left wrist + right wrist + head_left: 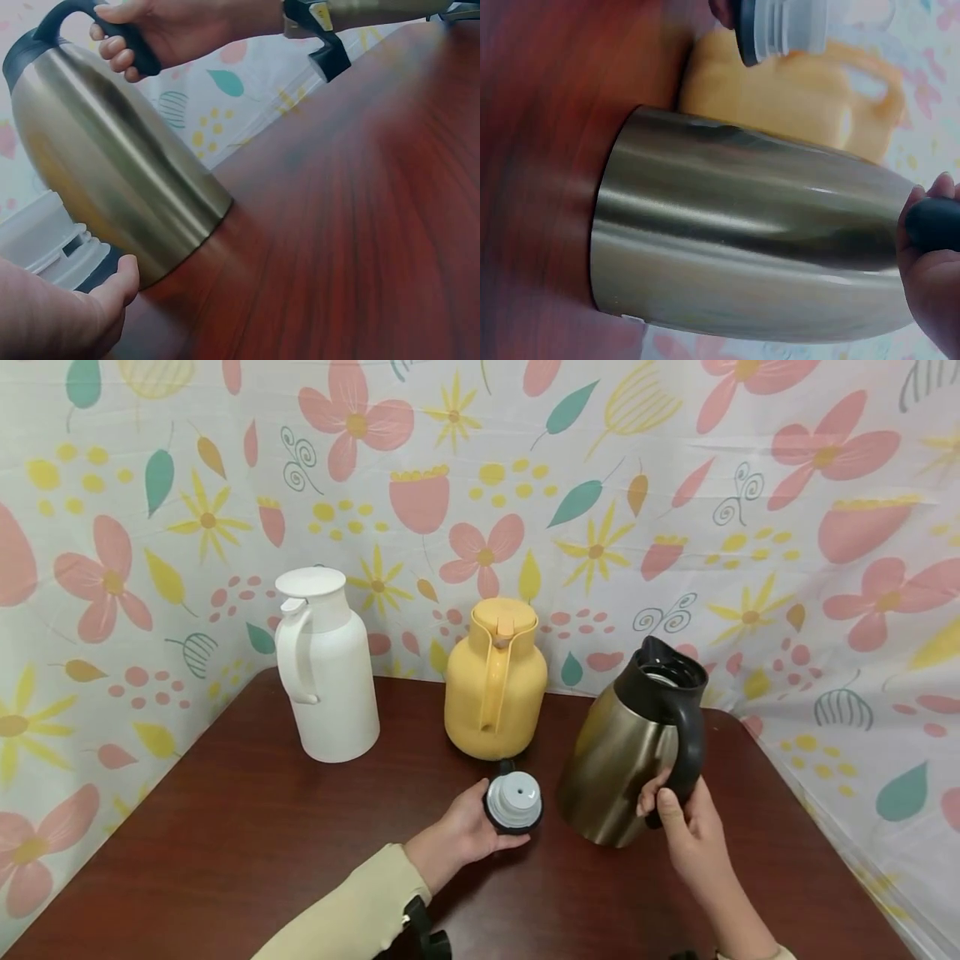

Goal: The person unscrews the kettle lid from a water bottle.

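My right hand (693, 831) grips the black handle (686, 752) of a brushed-metal thermos jug (618, 760). In the head view the jug has a black spout collar and its top stands uncovered. My left hand (468, 831) holds the jug's stopper lid (515, 800), black-rimmed with a pale grey plug turned upward, just left of the jug. The left wrist view shows the thumb against the dark rim of the lid (64, 244), beside the metal jug (112, 157). In the right wrist view, fingers wrap the dark handle (934, 223).
A yellow jug (495, 693) stands at the back middle, right behind the lid. At the back left is a white jug (337, 685). All are on a dark red-brown wooden table (247, 827), with a flower-patterned cloth (480, 485) hanging behind and at the sides.
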Action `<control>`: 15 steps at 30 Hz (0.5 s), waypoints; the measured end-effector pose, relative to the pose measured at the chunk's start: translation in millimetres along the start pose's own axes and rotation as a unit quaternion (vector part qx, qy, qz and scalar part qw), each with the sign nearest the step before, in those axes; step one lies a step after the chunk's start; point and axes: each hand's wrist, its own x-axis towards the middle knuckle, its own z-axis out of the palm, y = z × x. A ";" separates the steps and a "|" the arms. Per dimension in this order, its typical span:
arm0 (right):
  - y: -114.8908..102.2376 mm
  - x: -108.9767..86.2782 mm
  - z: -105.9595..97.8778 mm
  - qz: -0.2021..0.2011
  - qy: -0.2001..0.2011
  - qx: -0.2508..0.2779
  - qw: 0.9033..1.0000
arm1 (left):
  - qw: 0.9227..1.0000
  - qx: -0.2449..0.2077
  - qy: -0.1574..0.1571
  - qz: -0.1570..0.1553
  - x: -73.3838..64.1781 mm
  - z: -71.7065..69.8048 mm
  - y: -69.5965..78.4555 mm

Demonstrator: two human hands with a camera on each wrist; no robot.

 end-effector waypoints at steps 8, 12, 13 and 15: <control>22.1 18.1 -32.2 -0.015 0.056 0.014 0.998 | 1.000 -0.004 -0.025 -0.001 46.9 33.0 -17.2; 31.3 29.2 -42.1 -0.008 0.087 0.022 0.996 | 0.999 -0.029 -0.019 -0.008 66.8 46.6 -18.3; 33.6 32.1 -43.2 -0.008 0.097 0.025 0.995 | 0.999 -0.033 -0.016 -0.009 72.7 48.3 -17.8; 38.9 37.2 -44.3 -0.018 0.112 0.035 0.993 | 0.999 -0.044 -0.010 -0.004 82.7 50.9 -15.4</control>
